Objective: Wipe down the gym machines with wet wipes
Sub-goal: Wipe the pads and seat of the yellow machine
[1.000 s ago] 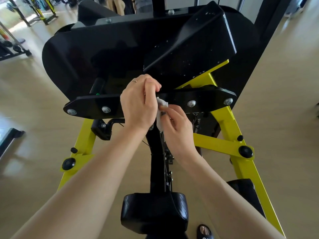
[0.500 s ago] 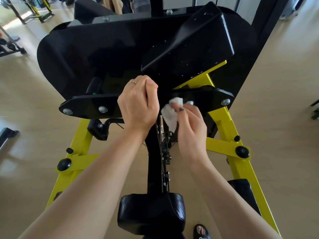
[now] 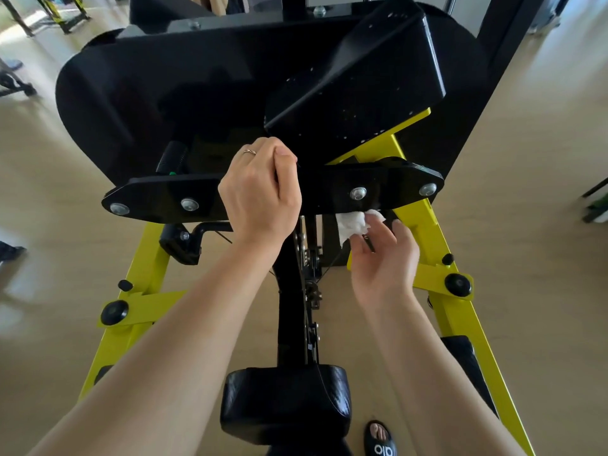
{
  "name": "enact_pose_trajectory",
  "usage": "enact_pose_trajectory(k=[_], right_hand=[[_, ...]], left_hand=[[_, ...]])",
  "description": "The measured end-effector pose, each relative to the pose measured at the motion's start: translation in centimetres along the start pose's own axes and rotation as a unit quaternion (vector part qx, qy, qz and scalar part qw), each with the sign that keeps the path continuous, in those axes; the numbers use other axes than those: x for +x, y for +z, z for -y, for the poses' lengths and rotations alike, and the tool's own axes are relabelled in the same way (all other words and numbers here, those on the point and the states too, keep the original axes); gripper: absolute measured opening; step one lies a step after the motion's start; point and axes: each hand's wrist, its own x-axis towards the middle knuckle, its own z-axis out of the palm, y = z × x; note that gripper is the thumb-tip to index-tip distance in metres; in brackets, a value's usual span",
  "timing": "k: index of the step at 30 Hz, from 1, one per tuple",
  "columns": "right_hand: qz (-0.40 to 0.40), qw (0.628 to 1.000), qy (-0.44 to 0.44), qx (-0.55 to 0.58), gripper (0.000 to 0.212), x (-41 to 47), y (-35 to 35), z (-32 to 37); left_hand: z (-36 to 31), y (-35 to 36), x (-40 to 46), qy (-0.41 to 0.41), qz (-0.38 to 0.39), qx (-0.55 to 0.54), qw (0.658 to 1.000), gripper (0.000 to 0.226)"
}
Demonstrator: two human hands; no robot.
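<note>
A black and yellow gym machine (image 3: 431,232) fills the view, with a black bolted crossbar (image 3: 394,189) across its middle. My right hand (image 3: 385,261) pinches a crumpled white wet wipe (image 3: 352,223) and holds it against the lower edge of the crossbar, right of centre. My left hand (image 3: 263,192) is curled over the crossbar's middle; what its fingers hold is hidden behind it. A ring shows on one finger.
A black padded seat (image 3: 286,403) sits below the hands on a central black post (image 3: 289,291). Yellow legs (image 3: 138,291) splay to both sides. A sandalled foot (image 3: 378,439) stands beside the seat. Other gym equipment (image 3: 49,11) stands far left on the beige floor.
My right hand has carried the wipe from the crossbar's centre, beside the left hand, rightward along its lower edge. The left hand has kept its place.
</note>
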Motion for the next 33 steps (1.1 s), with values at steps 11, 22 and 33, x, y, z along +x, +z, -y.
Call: enact_pose_trajectory(k=[11,22,33], right_hand=[[0.034,0.977,0.162,0.134,0.051,0.9,2.4,-2.2],[0.056,0.992,0.076,0.081,0.044,3.0,-0.6,3.6],[0.070,0.962,0.132,0.230,0.046,2.6,-0.2,3.0]], left_hand=[[0.2,0.0,-0.1,0.010,0.001,0.008,1.000,0.039],[0.2,0.1,-0.1,0.021,-0.009,0.003,1.000,0.040],[-0.1,0.2,-0.1,0.012,-0.017,0.007,1.000,0.037]])
